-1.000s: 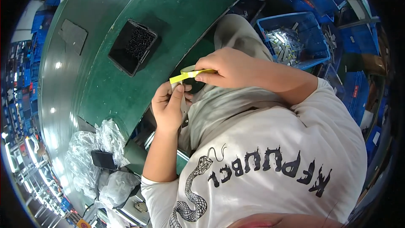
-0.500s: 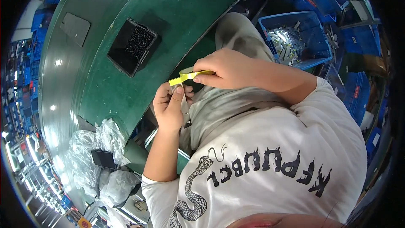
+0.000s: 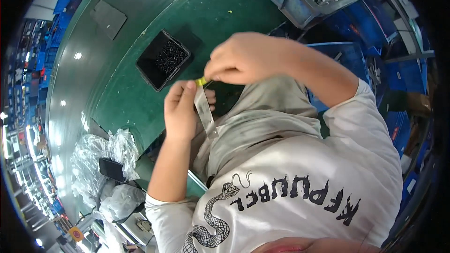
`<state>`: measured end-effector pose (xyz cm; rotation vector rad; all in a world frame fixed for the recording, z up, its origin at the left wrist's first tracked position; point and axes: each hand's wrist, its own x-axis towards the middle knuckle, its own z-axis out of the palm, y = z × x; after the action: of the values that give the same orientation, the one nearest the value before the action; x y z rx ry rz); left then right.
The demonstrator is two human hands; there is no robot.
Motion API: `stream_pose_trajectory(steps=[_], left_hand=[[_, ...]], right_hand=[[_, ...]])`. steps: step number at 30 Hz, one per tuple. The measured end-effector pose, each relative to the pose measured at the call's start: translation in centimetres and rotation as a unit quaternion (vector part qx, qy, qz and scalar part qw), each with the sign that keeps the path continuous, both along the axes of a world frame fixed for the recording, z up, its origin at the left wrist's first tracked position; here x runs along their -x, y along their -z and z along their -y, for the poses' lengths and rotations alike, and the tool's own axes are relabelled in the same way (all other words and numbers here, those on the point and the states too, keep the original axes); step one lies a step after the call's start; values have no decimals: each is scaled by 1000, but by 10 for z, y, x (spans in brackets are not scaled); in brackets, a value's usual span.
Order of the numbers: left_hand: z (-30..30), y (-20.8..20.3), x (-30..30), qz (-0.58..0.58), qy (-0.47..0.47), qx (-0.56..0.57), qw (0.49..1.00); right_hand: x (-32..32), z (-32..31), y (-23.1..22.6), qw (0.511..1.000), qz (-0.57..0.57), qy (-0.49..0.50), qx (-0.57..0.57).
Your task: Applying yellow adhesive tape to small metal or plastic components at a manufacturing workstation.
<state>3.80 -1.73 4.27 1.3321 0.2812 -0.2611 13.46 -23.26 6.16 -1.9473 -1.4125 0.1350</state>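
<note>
One flat metal strip is held tilted over the grey trousers, near the edge of the green bench, its upper end clasped by the left grip. At that end, a bit of yellow tape is pinched by the slightly blurred right grip. The strip is judged light, stiff and slick, best taken by its long edges; the tape, likely thin, soft and sticky, is best taken by its tip

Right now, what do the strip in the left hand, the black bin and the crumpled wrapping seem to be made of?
Strip: probably metal, satin grey, with soft reflections. Black bin: likely plastic, being dull and stiff-looking. Crumpled wrapping: apparently plastic film, glossy, translucent, with bright creases.
</note>
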Motion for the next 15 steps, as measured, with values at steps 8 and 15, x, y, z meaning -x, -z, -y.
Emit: stream_pose_trajectory(steps=[8, 15], left_hand=[[-18, -37, -74, 10, -1, -125, 992], [-18, -35, -107, -28, -48, -194, 979]], right_hand=[[-79, -26, -43, 993, -21, 10, 116], [-114, -49, -48, 978, -13, 36, 203]])
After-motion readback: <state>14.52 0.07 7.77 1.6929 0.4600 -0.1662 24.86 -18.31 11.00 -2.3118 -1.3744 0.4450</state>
